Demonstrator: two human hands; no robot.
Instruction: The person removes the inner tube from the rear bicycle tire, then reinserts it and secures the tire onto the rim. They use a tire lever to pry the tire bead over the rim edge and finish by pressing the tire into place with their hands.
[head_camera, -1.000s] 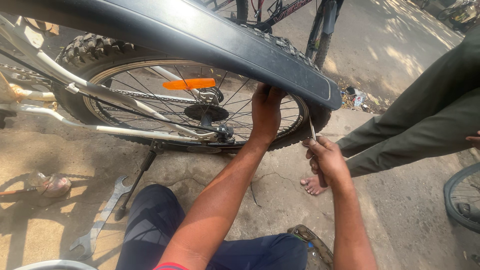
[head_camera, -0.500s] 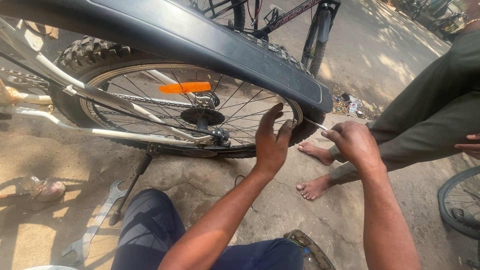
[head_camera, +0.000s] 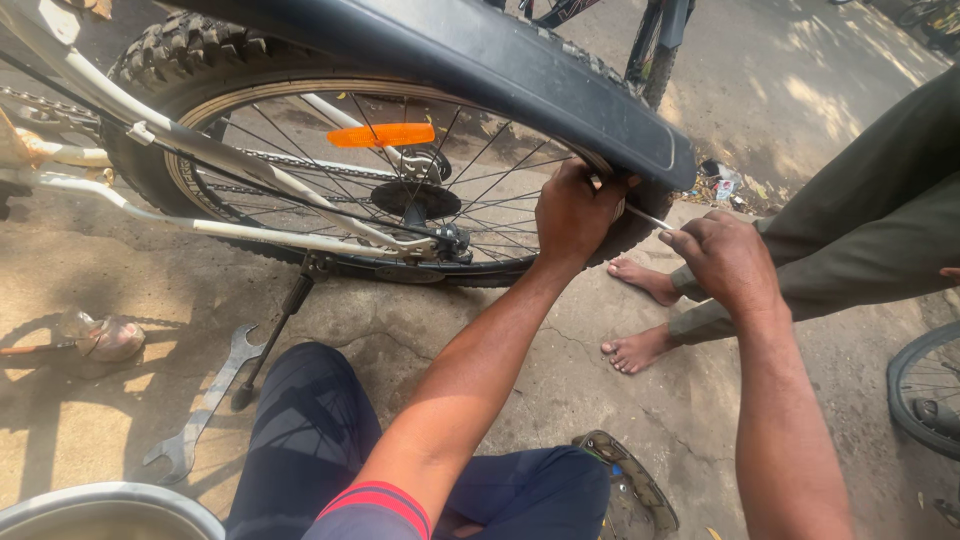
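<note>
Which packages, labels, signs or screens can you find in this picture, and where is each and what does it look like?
Crumpled wrappers and litter scraps: on the ground beyond the black mudguard, small, whitish with blue and red bits; too small to tell more.
Orange oblong plastic reflector: clipped in the wheel's spokes, no writing visible.
No signs or screens show.

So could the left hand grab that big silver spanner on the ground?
Probably yes. The left hand is up on the black bicycle tyre, and the silver open-ended spanner lies uncovered on the concrete beside the person's left knee, so nothing visibly blocks a reach down.
</note>
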